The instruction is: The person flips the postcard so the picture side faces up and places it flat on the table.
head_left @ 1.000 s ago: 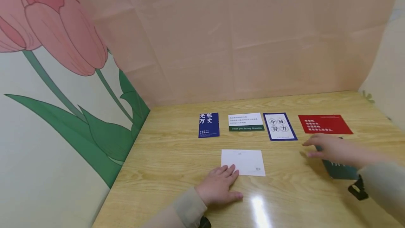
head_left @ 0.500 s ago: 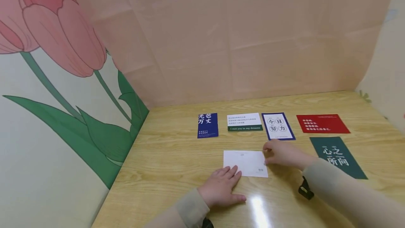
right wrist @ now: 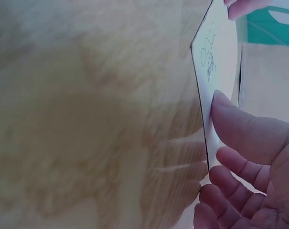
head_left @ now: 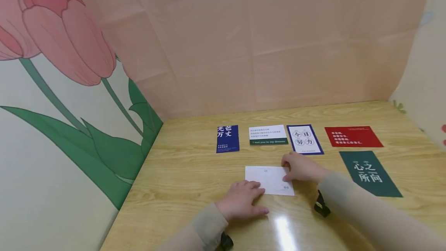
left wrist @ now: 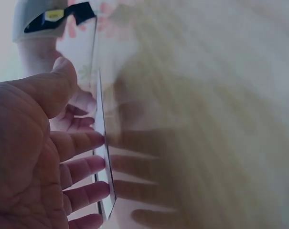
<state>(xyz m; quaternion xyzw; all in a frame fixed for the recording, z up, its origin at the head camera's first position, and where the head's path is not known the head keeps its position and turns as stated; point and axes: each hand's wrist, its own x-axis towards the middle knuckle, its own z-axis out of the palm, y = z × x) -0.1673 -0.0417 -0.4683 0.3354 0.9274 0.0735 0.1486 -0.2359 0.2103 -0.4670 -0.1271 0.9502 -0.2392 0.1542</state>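
A white postcard [head_left: 270,177], small print on its upper face, lies on the wooden table. My left hand [head_left: 241,201] is on its lower left part, palm down. In the left wrist view the fingers [left wrist: 89,164] reach out to the card with their tips on it, and the thumb stands apart. My right hand [head_left: 306,167] is at the card's right end. There the thumb [right wrist: 240,126] lies on the printed face, while the other fingers curl by the edge and pinch it. Part of that end is hidden under the hand.
Behind lie a blue card [head_left: 228,142], a white-and-green card [head_left: 268,132], a blue-bordered card [head_left: 305,139] and a red card [head_left: 353,136]. A dark green card [head_left: 371,175] lies right, beside my right sleeve. A tulip-painted wall [head_left: 62,42] bounds the left, a pinkish sheet [head_left: 209,42] the back.
My right hand has moved left from over the dark green card to the postcard's right end, and its thumb now lies on the card. My left hand has stayed on the postcard.
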